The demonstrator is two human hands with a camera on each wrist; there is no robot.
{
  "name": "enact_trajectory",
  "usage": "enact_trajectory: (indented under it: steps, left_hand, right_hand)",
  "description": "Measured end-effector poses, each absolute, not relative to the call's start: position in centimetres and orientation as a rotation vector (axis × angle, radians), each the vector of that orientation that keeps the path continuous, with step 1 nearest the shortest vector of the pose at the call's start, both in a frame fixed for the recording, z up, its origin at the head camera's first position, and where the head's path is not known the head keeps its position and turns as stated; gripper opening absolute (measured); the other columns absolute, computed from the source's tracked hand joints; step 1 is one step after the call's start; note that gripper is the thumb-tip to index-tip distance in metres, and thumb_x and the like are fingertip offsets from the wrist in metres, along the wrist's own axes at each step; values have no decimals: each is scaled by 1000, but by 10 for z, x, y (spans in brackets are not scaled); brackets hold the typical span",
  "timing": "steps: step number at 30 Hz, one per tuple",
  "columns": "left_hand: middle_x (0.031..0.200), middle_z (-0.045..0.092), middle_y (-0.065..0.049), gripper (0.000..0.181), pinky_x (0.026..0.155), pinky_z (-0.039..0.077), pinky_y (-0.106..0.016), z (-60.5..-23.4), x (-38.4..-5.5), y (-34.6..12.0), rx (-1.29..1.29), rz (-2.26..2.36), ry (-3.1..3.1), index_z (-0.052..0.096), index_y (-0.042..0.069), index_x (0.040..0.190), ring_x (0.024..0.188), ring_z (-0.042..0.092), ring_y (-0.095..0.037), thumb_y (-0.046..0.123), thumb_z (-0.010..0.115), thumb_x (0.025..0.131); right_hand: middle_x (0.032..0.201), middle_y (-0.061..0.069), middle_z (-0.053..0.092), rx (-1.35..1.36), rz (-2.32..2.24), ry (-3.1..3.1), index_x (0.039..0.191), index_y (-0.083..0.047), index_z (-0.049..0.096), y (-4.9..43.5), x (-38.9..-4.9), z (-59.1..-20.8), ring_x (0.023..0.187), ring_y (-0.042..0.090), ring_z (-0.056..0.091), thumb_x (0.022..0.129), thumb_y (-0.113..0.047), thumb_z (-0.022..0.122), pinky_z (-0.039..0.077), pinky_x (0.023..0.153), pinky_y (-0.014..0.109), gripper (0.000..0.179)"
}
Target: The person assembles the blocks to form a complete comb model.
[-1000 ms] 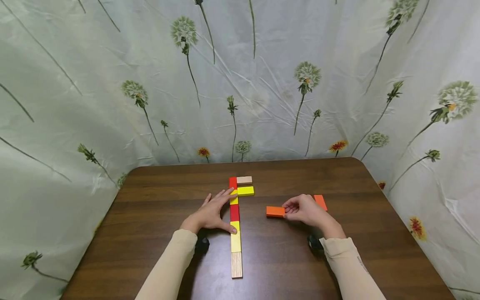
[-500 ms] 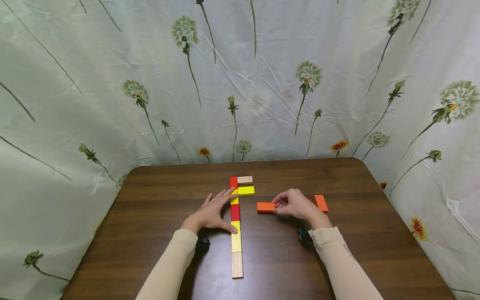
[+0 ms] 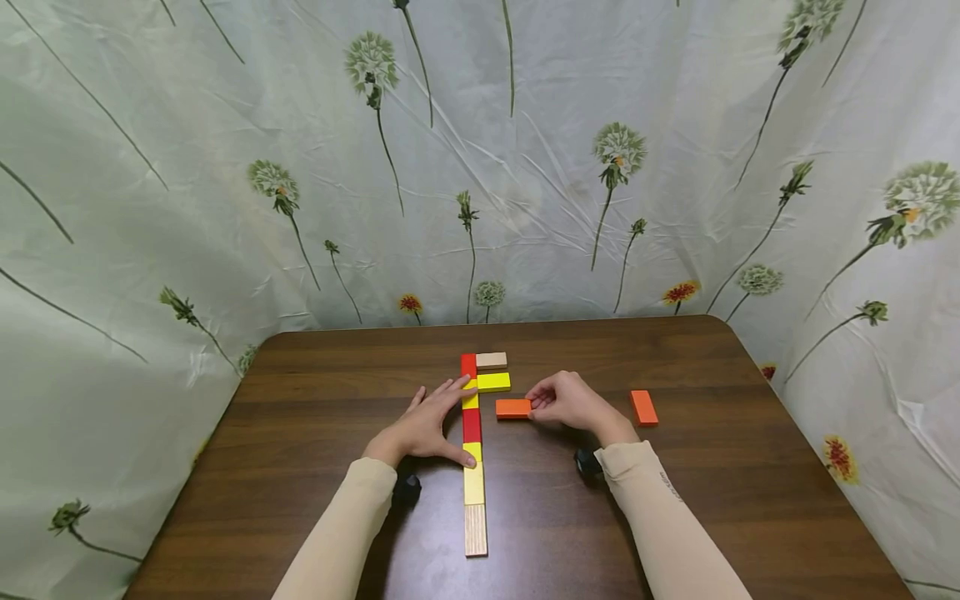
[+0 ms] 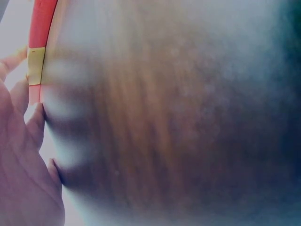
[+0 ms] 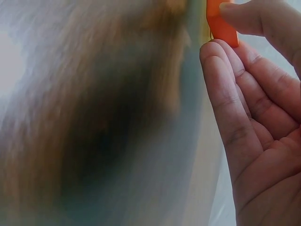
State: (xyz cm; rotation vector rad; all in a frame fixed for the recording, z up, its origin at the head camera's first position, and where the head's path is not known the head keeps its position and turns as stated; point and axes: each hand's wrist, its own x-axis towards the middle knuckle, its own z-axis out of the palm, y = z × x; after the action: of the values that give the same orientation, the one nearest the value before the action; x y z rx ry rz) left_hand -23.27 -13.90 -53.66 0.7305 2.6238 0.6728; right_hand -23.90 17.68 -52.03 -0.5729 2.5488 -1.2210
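Observation:
A straight column of wooden blocks runs toward the person: a red block [image 3: 471,426] between yellow ones, a pale yellow block [image 3: 474,485] below, and a striped bare-wood block [image 3: 476,531] at the near end. My left hand [image 3: 426,425] lies spread beside the column, its fingertips on the upper yellow block [image 3: 470,402] and its thumb on the lower one. My right hand [image 3: 573,406] pinches the right end of an orange block [image 3: 513,409], just right of the column. In the right wrist view the thumb presses on that orange block [image 5: 223,24].
Off the column's top right side stick a bare-wood block [image 3: 491,361] and a bright yellow block [image 3: 493,382]. Another orange block [image 3: 643,408] lies farther right on the brown table [image 3: 337,367]. A flower-patterned curtain [image 3: 525,167] hangs behind the table.
My right hand has carried the orange block leftward and slightly away from the person, close to the column. My left hand has kept its place on the column.

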Motion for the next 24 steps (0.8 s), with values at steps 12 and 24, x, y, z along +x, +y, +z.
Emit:
enact_trajectory:
  steps: [12,24]
  left_hand:
    - [182,17,5,115,132,-1,-73,-535,-232,-139,728,682,2612,41,29,166,170,12,-31,67,92,70]
    - [182,17,4,116,131,1,-73,-533,-231,-139,735,695,2610,41,27,166,170,13,-32,67,93,70]
  right_hand:
    - [91,2,79,-556,-1189,2541,105,-2,82,161,-246,-524,79,8,70,87,-7,84,63,78,24,19]
    - [92,7,81,-581,-1204,2549,105,2,82,151,-249,-522,80,8,73,87,-6,86,64,76,25,21]
